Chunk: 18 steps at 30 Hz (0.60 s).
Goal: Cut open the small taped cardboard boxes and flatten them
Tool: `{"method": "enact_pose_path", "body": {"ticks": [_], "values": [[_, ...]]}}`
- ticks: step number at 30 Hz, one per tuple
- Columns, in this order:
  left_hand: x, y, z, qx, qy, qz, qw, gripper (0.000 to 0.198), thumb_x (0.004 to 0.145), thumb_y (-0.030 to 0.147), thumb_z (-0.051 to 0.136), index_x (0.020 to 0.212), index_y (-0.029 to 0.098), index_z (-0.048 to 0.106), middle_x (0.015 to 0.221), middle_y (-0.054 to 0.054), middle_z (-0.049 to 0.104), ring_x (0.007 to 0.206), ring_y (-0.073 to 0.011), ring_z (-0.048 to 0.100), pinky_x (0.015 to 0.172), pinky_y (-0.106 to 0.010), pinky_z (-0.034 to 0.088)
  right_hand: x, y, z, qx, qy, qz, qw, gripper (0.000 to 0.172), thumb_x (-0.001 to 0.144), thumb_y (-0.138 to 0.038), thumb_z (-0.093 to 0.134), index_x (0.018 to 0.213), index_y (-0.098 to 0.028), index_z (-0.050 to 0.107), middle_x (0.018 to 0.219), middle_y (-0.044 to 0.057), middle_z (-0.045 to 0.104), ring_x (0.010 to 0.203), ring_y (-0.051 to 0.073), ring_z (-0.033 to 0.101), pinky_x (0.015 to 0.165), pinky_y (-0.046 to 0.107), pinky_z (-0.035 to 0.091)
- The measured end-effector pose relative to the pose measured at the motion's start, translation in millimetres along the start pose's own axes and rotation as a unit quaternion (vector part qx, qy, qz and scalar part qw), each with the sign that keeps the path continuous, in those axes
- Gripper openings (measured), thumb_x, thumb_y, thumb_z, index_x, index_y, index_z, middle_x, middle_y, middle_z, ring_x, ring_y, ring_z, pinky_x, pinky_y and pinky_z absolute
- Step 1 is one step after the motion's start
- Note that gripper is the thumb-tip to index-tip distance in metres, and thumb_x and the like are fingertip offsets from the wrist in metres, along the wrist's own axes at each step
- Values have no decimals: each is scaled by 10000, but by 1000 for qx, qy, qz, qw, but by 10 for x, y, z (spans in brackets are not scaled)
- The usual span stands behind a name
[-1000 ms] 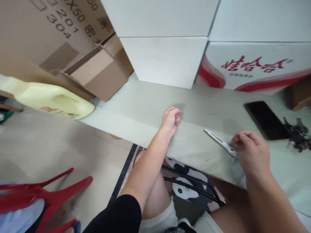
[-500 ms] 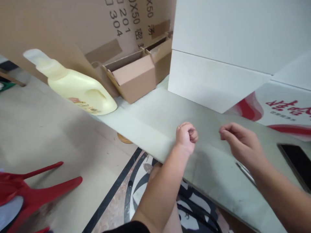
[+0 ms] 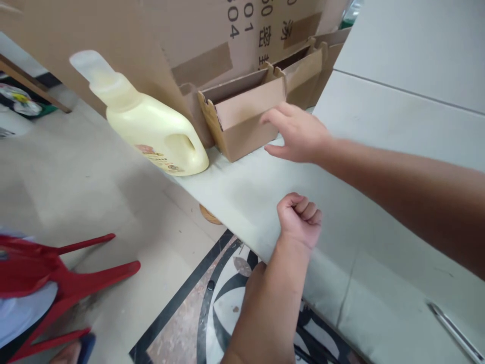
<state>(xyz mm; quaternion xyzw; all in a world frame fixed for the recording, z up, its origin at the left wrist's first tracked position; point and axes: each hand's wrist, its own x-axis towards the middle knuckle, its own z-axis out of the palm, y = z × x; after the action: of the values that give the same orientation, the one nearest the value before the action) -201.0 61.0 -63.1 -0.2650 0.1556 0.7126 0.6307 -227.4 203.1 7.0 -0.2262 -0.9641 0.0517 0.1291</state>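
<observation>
My right hand [image 3: 297,132] reaches across to the front of a small open-topped cardboard box [image 3: 252,114]. Its thumb and fingers are apart, with nothing between them. Whether a fingertip touches the box, I cannot tell. Below it, above the pale tabletop [image 3: 242,189], my left hand [image 3: 301,217] is curled into a fist, palm side up. Nothing sticks out of that fist. A pale yellow jug-shaped bottle [image 3: 151,124] with a translucent cap stands left of the box at the table edge.
A second small cardboard box [image 3: 306,71] adjoins the first, before a large printed carton [image 3: 197,30]. Large white boxes [image 3: 409,45] occupy the right back. A silver pen-like item [image 3: 454,331] lies at lower right. A red chair or stool [image 3: 68,273] is on the floor at left.
My right hand has swung left and away from me to the small cardboard box, and its fingers have opened. My left hand stays a fist. The view has turned left.
</observation>
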Motion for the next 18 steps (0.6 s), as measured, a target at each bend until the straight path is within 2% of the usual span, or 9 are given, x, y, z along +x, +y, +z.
{"method": "enact_pose_path", "body": {"ticks": [2,5,9,10,12,14,16,18], "values": [[10,38,21,-11,0,-2,1000,386,635,62,461,597,230,116,580,78,-5,458,-84,12,403,-215,56,299,-66,-89,-52,-37,-12,998,539,853,-258,635,1383,-209,555,1447,171,556,1279,355,580,960,475,499],[10,85,55,-21,0,-11,1000,398,650,49,464,599,227,112,585,74,2,468,-86,19,416,-223,53,584,-106,-231,-91,-28,-14,995,607,850,-154,572,1452,-190,514,1541,178,484,1384,368,507,1052,494,472],[-7,132,76,-24,-1,-23,999,404,660,42,465,604,224,109,589,72,3,471,-87,20,421,-225,53,707,-38,-276,-80,-43,-6,996,784,815,-172,573,1575,-179,379,1626,146,443,1544,335,345,1224,506,323],[-10,143,76,-22,0,-23,999,404,664,43,466,604,224,110,589,72,5,470,-87,23,420,-224,55,714,-16,-255,-85,-54,-1,995,850,793,-208,595,1604,-188,341,1609,149,467,1552,338,333,1243,517,288],[-12,168,72,-19,3,-21,1000,400,670,46,466,600,224,114,586,72,11,466,-86,29,416,-223,61,715,14,-199,-101,-66,6,993,930,746,-284,627,1625,-233,324,1537,155,533,1499,370,392,1239,541,280],[-10,196,66,-14,7,-17,1000,396,673,46,461,596,225,116,584,72,14,462,-85,30,409,-221,66,703,16,-153,-108,-70,-4,992,814,742,-342,619,1540,-297,468,1465,152,575,1400,406,476,1192,560,330],[-9,217,60,-8,4,-14,1000,393,674,44,456,597,226,116,584,72,14,455,-83,32,400,-217,71,676,-12,-140,-107,-82,-16,991,551,788,-381,578,1333,-330,641,1399,149,611,1329,424,521,1134,578,377],[-14,226,56,-1,1,-14,1000,394,676,44,450,600,227,109,584,72,10,446,-82,34,392,-212,76,626,-64,-164,-116,-108,-21,987,354,851,-403,522,1149,-325,696,1319,148,650,1249,418,561,1052,578,429]]}}
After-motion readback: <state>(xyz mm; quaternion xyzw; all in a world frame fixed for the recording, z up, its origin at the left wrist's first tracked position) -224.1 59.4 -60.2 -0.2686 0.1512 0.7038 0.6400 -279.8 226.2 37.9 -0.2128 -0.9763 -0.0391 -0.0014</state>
